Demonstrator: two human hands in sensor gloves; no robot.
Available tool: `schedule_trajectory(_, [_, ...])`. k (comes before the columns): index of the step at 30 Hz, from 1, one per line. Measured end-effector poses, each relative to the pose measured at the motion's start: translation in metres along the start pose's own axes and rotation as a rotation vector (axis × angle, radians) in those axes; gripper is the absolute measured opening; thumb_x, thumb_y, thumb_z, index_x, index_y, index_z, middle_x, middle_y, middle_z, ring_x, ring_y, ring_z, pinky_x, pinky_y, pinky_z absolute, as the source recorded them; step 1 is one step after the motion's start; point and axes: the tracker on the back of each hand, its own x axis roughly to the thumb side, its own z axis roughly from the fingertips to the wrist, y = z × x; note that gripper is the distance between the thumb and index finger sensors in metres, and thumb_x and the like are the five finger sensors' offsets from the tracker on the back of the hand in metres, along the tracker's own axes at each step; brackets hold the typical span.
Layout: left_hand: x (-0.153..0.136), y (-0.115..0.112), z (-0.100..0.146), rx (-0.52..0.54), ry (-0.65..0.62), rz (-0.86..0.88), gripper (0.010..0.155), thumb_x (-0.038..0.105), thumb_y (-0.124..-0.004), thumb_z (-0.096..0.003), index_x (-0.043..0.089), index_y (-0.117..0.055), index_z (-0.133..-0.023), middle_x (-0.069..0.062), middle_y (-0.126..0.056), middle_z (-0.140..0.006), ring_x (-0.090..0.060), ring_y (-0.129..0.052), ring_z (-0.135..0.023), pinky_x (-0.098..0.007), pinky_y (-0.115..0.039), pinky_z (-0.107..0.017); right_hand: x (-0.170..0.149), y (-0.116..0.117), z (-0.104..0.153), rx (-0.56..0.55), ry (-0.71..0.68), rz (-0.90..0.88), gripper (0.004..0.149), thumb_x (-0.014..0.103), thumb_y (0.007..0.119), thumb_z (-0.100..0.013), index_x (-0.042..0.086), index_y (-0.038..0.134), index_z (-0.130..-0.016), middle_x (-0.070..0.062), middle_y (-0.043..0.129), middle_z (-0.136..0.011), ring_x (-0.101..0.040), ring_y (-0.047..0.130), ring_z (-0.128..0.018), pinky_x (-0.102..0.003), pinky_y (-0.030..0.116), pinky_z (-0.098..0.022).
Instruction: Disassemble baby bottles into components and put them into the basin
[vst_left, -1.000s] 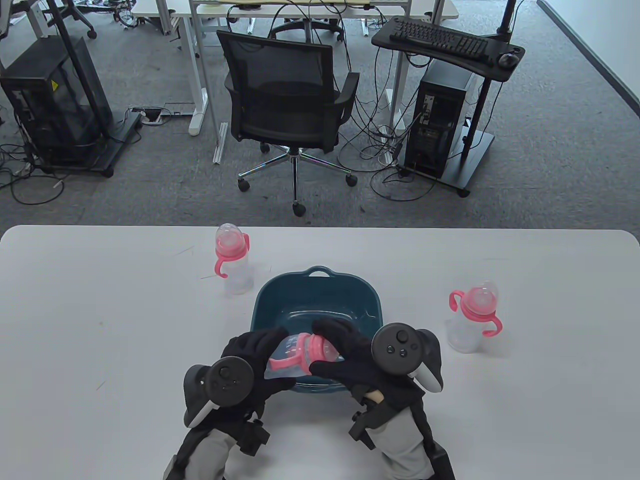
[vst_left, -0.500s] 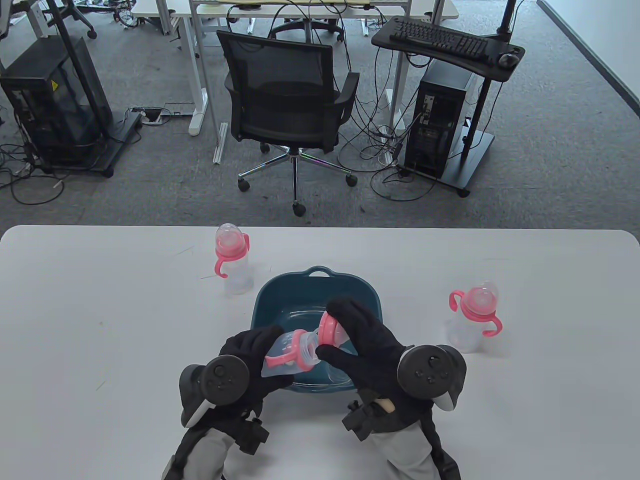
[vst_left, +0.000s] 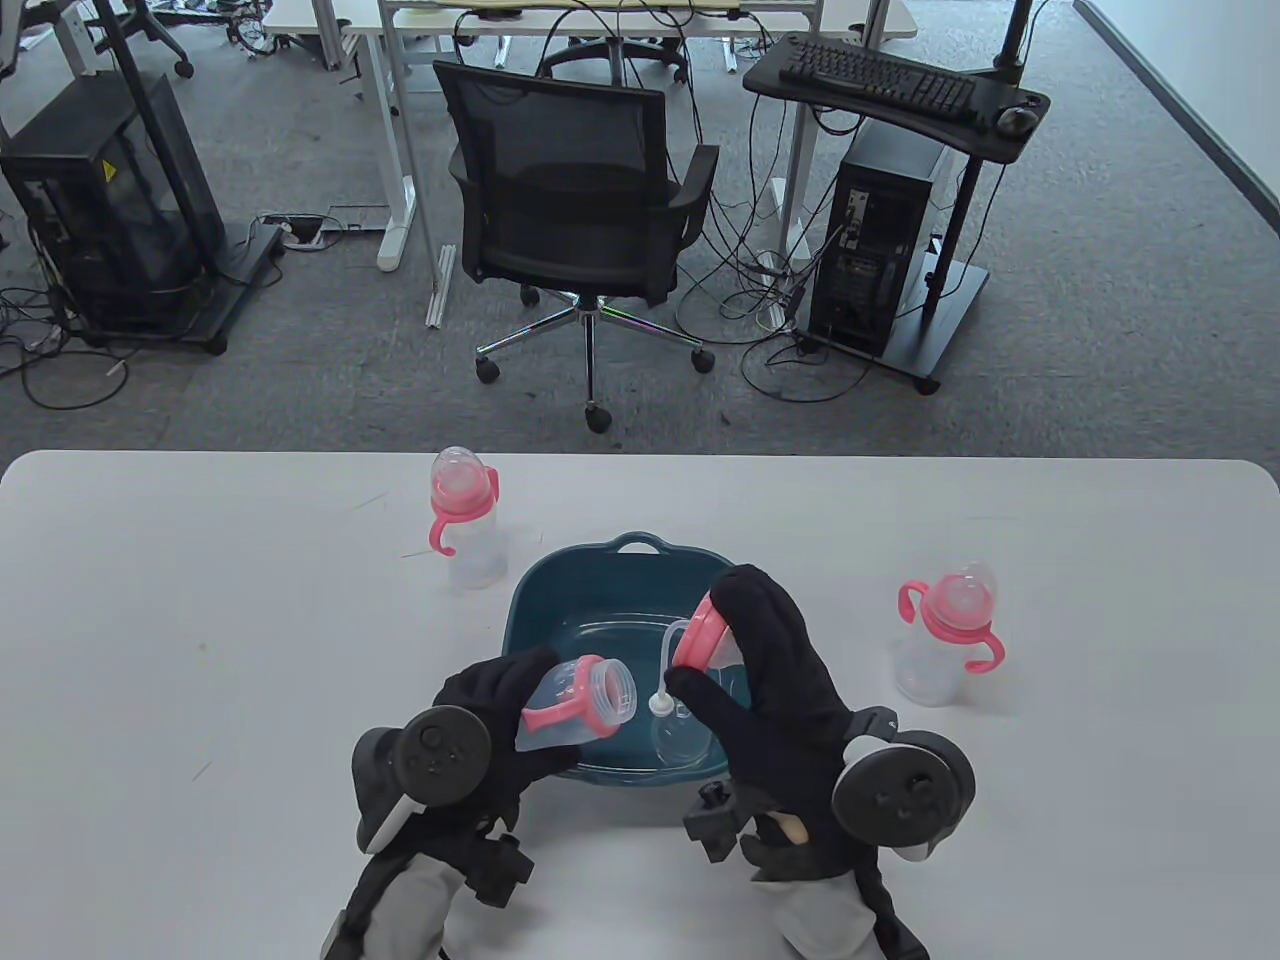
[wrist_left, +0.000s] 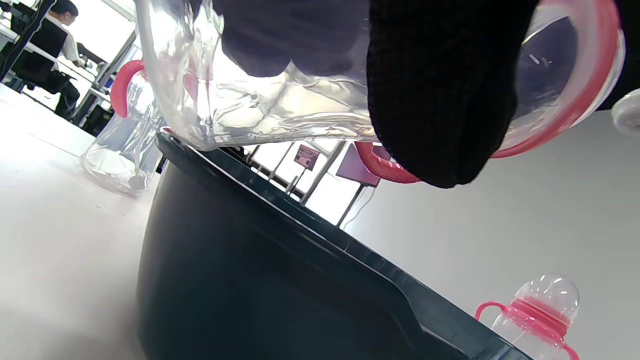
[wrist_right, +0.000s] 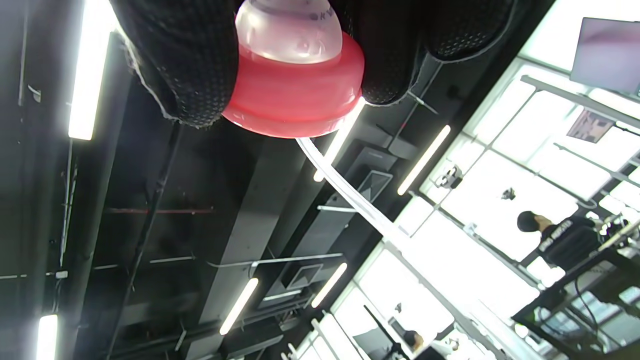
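Observation:
My left hand (vst_left: 500, 700) grips a clear bottle body (vst_left: 575, 705) with a pink handle ring, tilted over the near-left rim of the dark teal basin (vst_left: 560, 585); its mouth stands uncovered. The same bottle body (wrist_left: 260, 80) fills the top of the left wrist view. My right hand (vst_left: 745, 650) holds the pink screw collar (vst_left: 697, 632) with its nipple above the basin; a clear straw (vst_left: 664, 668) with a white tip hangs from it. In the right wrist view the collar (wrist_right: 295, 100) sits between my gloved fingers (wrist_right: 185, 60). A clear cap (vst_left: 680, 735) lies in the basin.
Two assembled bottles stand on the white table (vst_left: 200, 620): one (vst_left: 465, 520) behind the basin's left corner, one (vst_left: 945, 640) to its right. An office chair (vst_left: 580, 200) and computer stands are on the floor beyond the table's far edge.
The collar with nipple and straw has come off the bottle body. My right hand lifted it up and to the right; the left hand kept the body tilted over the basin.

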Motion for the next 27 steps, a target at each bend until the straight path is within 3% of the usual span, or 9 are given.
schedule_trajectory(10, [-0.006, 0.004, 0.0, 0.03, 0.023, 0.029, 0.091, 0.046, -0.099, -0.0331, 0.045, -0.043, -0.105, 0.011, -0.053, -0.107, -0.024, -0.059, -0.107, -0.061, -0.039, -0.079, -0.008, -0.001, -0.001, 0.017, 0.039, 0.038, 0.072, 0.038, 0.086, -0.052, 0.021, 0.048, -0.112, -0.015, 0.055, -0.113, -0.046, 0.075, -0.087, -0.064, 0.06, -0.064])
schedule_trajectory(17, [-0.008, 0.007, 0.0, 0.05, 0.028, 0.054, 0.091, 0.046, -0.099, -0.0333, 0.045, -0.042, -0.105, 0.011, -0.052, -0.107, -0.024, -0.058, -0.107, -0.061, -0.039, -0.079, -0.038, 0.021, 0.002, 0.159, 0.141, 0.137, 0.072, 0.037, 0.087, -0.051, 0.02, 0.05, -0.111, -0.016, 0.057, -0.113, -0.047, 0.076, -0.086, -0.064, 0.061, -0.064])
schedule_trajectory(27, [-0.009, 0.007, 0.001, 0.058, 0.025, 0.065, 0.091, 0.046, -0.098, -0.0335, 0.045, -0.042, -0.105, 0.011, -0.052, -0.108, -0.025, -0.058, -0.107, -0.061, -0.039, -0.079, -0.076, 0.072, 0.017, 0.423, 0.254, 0.285, 0.072, 0.034, 0.089, -0.05, 0.018, 0.052, -0.11, -0.019, 0.058, -0.112, -0.049, 0.076, -0.085, -0.066, 0.06, -0.063])
